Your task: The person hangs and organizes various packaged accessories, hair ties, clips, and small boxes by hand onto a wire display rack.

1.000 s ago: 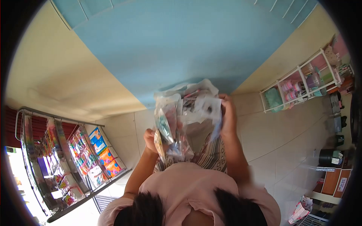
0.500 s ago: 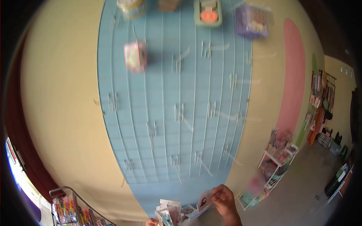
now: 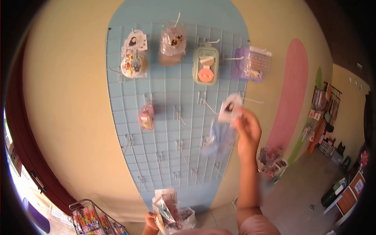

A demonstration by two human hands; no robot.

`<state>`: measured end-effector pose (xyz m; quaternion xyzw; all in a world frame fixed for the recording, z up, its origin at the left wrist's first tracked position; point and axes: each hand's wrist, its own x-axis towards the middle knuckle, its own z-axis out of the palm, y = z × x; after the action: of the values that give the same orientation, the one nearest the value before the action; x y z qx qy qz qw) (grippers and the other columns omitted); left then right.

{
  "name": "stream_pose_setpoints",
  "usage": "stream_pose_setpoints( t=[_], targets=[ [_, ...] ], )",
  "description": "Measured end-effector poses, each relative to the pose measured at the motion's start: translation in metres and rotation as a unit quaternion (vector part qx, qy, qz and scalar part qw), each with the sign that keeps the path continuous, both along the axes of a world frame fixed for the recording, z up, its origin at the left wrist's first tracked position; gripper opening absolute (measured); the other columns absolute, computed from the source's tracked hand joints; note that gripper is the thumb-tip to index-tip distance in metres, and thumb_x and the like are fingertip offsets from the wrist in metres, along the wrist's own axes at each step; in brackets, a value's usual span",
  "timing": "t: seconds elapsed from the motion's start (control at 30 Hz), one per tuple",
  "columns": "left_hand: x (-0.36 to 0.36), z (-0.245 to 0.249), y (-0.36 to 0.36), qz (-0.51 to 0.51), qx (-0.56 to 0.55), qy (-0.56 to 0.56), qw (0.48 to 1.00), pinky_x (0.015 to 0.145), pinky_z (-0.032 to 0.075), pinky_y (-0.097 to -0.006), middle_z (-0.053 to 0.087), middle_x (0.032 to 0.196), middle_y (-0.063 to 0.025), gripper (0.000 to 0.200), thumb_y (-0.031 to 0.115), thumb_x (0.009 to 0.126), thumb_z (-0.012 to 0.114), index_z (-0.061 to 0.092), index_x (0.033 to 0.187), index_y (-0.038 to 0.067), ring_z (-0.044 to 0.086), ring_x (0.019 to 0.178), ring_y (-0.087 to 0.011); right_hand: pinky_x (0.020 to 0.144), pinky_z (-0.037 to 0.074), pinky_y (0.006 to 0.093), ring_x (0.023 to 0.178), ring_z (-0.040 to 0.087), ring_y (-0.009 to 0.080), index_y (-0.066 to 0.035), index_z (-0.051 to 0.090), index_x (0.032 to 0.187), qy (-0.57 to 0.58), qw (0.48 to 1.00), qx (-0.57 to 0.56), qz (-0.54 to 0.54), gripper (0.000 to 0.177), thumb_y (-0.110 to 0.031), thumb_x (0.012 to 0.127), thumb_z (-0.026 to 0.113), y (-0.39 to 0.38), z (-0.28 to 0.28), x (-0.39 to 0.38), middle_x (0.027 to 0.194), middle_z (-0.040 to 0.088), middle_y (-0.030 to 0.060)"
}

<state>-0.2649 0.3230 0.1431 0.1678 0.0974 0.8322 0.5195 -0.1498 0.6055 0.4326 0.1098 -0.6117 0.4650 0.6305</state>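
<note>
Pinched in my right hand [image 3: 249, 129] is a hang-card packet [image 3: 229, 109], raised in front of the right side of the wire grid panel [image 3: 164, 94]. Its card is white with a dark printed figure, and a blurred blue item hangs below in clear plastic. Low down, my left hand [image 3: 151, 221] grips a bunch of carded packets [image 3: 166, 206], fanned upward. A clear plastic bag [image 3: 188, 216] with dark contents shows just beside them. Near the raised packet a white hook [image 3: 250, 100] juts from the grid.
Along the grid's top hang a carded packet [image 3: 134, 58], a brown-patterned packet [image 3: 173, 43], a green case [image 3: 206, 66] and a purple pack [image 3: 252, 64]. A pink box [image 3: 146, 117] hangs lower. Bare hooks dot the grid. A snack rack [image 3: 88, 217] stands lower left, a stocked shelf [image 3: 272, 162] right.
My right hand has risen from beside the plastic bag to the upper right of the grid, carrying the packet. My left hand stays low with its bunch. The view has tilted upward.
</note>
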Motion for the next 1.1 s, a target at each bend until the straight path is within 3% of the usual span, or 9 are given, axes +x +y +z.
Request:
stream_pose_setpoints(
  t=[0.07, 0.1, 0.2, 0.57, 0.77, 0.83, 1.0, 1.03, 1.1],
  targets=[
    [-0.003, -0.005, -0.006, -0.005, 0.009, 0.007, 1.0, 0.084, 0.048, -0.0599, 0.06, 0.107, -0.0265, 0.069, 0.026, 0.06, 0.058, 0.051, 0.122, -0.005, 0.06, 0.095, -0.0424, 0.078, 0.048, 0.0238, 0.088, 0.058, 0.0094, 0.003, 0.055, 0.121, 0.021, 0.999, 0.004, -0.028, 0.032, -0.007, 0.09, 0.06, 0.025, 0.023, -0.003, 0.109, 0.061, 0.0074],
    [-0.018, -0.032, -0.01, -0.042, 0.033, 0.004, 0.999, 0.089, 0.04, -0.0685, 0.053, 0.119, -0.0297, 0.084, 0.028, 0.058, 0.06, 0.039, 0.135, 0.001, 0.054, 0.105, -0.0484, 0.078, 0.048, 0.0235, 0.088, 0.057, 0.0091, 0.003, 0.055, 0.12, 0.029, 0.999, 0.013, -0.042, 0.032, -0.007, 0.091, 0.06, 0.039, 0.035, -0.006, 0.109, 0.061, 0.0068],
    [-0.029, -0.034, -0.028, -0.022, 0.013, 0.033, 0.999, 0.091, 0.04, -0.0677, 0.053, 0.118, -0.0287, 0.083, 0.028, 0.057, 0.06, 0.042, 0.134, 0.003, 0.055, 0.105, -0.0474, 0.079, 0.046, 0.0238, 0.091, 0.056, 0.009, 0.002, 0.057, 0.119, 0.058, 0.997, 0.026, -0.051, 0.029, -0.007, 0.091, 0.059, 0.07, 0.072, -0.019, 0.111, 0.061, 0.0054],
    [-0.049, -0.047, -0.059, 0.015, 0.006, -0.018, 1.0, 0.069, 0.043, -0.0717, 0.05, 0.12, -0.0229, 0.075, 0.038, 0.062, 0.058, 0.047, 0.132, 0.015, 0.054, 0.094, -0.0543, 0.073, 0.04, 0.0192, 0.088, 0.053, 0.0069, -0.005, 0.066, 0.113, 0.054, 0.992, -0.024, -0.113, 0.024, -0.008, 0.091, 0.057, 0.124, 0.12, -0.047, 0.106, 0.062, -0.0003],
    [-0.055, -0.065, -0.049, 0.068, -0.03, -0.027, 0.997, 0.071, 0.046, -0.0678, 0.053, 0.116, -0.0213, 0.073, 0.033, 0.062, 0.059, 0.048, 0.13, 0.012, 0.053, 0.101, -0.0459, 0.072, 0.042, 0.0247, 0.091, 0.058, 0.0113, -0.008, 0.062, 0.117, -0.103, 0.985, -0.059, -0.124, 0.029, -0.006, 0.089, 0.056, 0.132, 0.118, -0.056, 0.111, 0.063, 0.0019],
    [-0.051, -0.055, -0.04, 0.094, -0.054, 0.003, 0.994, 0.073, 0.047, -0.0638, 0.054, 0.114, -0.0215, 0.072, 0.034, 0.06, 0.061, 0.05, 0.127, 0.011, 0.051, 0.105, -0.0398, 0.073, 0.042, 0.0264, 0.094, 0.06, 0.0128, -0.008, 0.061, 0.117, -0.113, 0.985, -0.029, -0.128, 0.029, -0.005, 0.088, 0.056, 0.155, 0.118, -0.073, 0.112, 0.064, 0.0029],
    [-0.037, -0.016, 0.002, 0.104, -0.008, 0.063, 0.993, 0.073, 0.048, -0.0616, 0.053, 0.112, -0.0234, 0.075, 0.034, 0.059, 0.06, 0.048, 0.129, 0.011, 0.052, 0.101, -0.0404, 0.074, 0.049, 0.0325, 0.086, 0.064, 0.0169, -0.003, 0.061, 0.113, -0.071, 0.975, 0.099, -0.186, 0.028, 0.001, 0.086, 0.057, 0.215, 0.127, -0.12, 0.111, 0.063, 0.0095],
    [-0.034, -0.017, 0.012, 0.105, -0.002, 0.064, 0.992, 0.073, 0.048, -0.0613, 0.053, 0.112, -0.0232, 0.076, 0.034, 0.058, 0.06, 0.048, 0.129, 0.011, 0.053, 0.099, -0.0406, 0.078, 0.051, 0.0336, 0.082, 0.066, 0.0216, -0.001, 0.06, 0.114, -0.074, 0.949, 0.149, -0.268, 0.031, 0.002, 0.083, 0.059, 0.223, 0.127, -0.126, 0.111, 0.062, 0.0149],
    [-0.018, 0.006, 0.037, 0.107, 0.015, 0.083, 0.991, 0.075, 0.048, -0.0597, 0.053, 0.111, -0.0227, 0.077, 0.035, 0.058, 0.06, 0.046, 0.13, 0.01, 0.058, 0.09, -0.0412, 0.084, 0.05, 0.037, 0.095, 0.062, 0.0302, -0.001, 0.061, 0.11, -0.058, 0.921, 0.197, -0.33, 0.03, -0.002, 0.081, 0.062, 0.223, 0.122, -0.133, 0.114, 0.06, 0.0184]
  ],
)
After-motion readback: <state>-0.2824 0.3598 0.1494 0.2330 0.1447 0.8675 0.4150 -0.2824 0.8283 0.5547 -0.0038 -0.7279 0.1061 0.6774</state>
